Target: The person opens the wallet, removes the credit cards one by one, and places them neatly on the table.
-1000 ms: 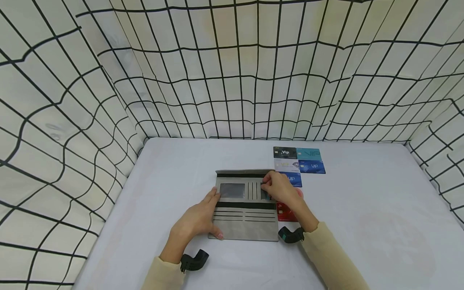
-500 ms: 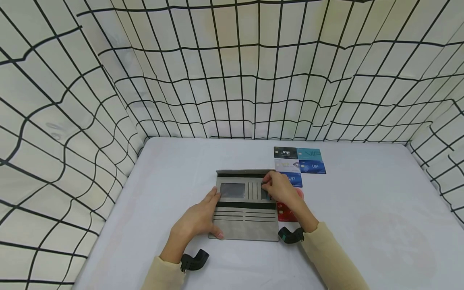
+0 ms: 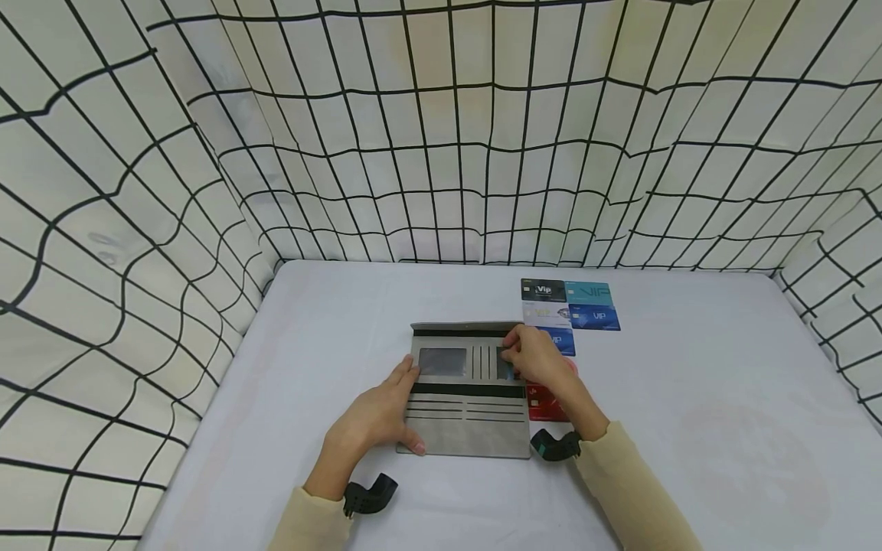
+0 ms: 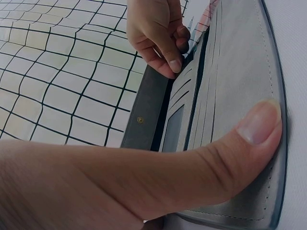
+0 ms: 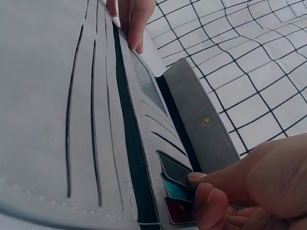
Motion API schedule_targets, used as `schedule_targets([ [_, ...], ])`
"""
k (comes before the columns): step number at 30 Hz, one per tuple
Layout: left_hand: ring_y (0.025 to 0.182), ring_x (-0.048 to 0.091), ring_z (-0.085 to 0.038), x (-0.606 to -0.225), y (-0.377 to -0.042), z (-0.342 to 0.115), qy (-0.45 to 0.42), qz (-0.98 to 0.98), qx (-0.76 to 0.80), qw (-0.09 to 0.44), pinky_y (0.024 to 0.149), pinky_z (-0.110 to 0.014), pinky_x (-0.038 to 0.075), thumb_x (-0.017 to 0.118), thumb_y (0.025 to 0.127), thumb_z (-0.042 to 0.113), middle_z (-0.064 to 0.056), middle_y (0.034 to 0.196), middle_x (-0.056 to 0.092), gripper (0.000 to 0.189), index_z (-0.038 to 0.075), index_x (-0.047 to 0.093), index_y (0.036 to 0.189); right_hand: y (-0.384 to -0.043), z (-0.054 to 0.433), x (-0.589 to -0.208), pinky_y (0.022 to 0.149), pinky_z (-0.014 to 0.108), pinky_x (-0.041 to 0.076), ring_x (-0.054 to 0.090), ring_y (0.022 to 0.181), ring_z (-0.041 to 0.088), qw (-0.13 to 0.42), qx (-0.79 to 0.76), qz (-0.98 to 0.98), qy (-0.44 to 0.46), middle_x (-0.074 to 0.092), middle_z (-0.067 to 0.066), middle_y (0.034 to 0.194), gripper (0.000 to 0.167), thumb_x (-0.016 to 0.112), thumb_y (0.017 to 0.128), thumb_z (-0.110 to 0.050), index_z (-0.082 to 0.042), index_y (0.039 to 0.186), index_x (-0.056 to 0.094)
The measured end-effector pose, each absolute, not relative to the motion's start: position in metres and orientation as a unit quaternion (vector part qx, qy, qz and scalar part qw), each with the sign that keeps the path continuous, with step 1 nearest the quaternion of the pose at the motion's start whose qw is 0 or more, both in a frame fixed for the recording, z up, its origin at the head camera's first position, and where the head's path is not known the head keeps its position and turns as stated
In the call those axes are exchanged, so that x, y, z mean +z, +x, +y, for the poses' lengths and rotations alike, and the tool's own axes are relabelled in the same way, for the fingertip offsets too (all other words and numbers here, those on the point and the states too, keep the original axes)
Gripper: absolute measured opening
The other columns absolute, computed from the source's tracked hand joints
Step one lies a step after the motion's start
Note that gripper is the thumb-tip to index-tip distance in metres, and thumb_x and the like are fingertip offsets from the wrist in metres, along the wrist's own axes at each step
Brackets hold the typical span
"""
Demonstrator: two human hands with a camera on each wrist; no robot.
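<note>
A grey wallet [image 3: 468,438] lies unfolded on the white table, its slots facing up. My left hand [image 3: 375,413] rests along its left edge, fingers spread and thumb [image 4: 261,125] over the near corner. At the right end of the upper panel, my right hand [image 3: 539,360] pinches a dark card [image 5: 173,167] between thumb and fingers. In the right wrist view, a teal card [image 5: 175,188] and a dark red card [image 5: 177,212] sit in neighbouring slots beside it. The fingers hide the outer ends of these cards.
Right of the wallet lie a black card [image 3: 543,290], a teal VIP card [image 3: 588,292], a white card [image 3: 543,314] and blue cards [image 3: 594,317]. A red card [image 3: 544,405] lies partly under the right forearm. Black-lined white netting [image 3: 448,168] borders the table.
My right hand has shifted very slightly to the right at the card slots. The left hand and the wallet have stayed in place.
</note>
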State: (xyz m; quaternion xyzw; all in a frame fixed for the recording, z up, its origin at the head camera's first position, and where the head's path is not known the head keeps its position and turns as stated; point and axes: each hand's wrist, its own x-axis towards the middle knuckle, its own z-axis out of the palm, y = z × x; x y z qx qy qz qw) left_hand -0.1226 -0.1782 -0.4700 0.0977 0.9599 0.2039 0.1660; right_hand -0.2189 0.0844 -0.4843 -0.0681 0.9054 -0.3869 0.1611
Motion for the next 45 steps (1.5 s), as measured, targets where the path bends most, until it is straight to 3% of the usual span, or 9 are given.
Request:
schedule_targets([
  [19,0.144,0.043,-0.037,-0.4702,-0.1226,-0.1778,0.097,0.959,0.207,0.165,0.106,-0.051,0.048,0.099,0.055,0.034,-0.017,0.167,0.021,0.124,-0.002,0.034,0.154,-0.2182,0.0866,-0.4792,0.056,0.024,0.052,0.061,0.062,0.016,0.175,-0.364,0.91,-0.095,0.063,0.01,0.085,0.031,0.072,0.092,-0.012,0.003,0.116,0.062],
  [45,0.144,0.042,-0.037,-0.4696,-0.1223,-0.1779,0.095,0.958,0.209,0.169,0.106,-0.051,0.048,0.098,0.056,0.034,-0.016,0.167,0.021,0.123,-0.002,0.033,0.154,-0.2172,0.0846,-0.4794,0.055,0.024,0.055,0.063,0.061,0.016,0.169,-0.38,0.906,-0.077,0.064,0.013,0.086,0.025,0.072,0.091,-0.007,0.004,0.111,0.062],
])
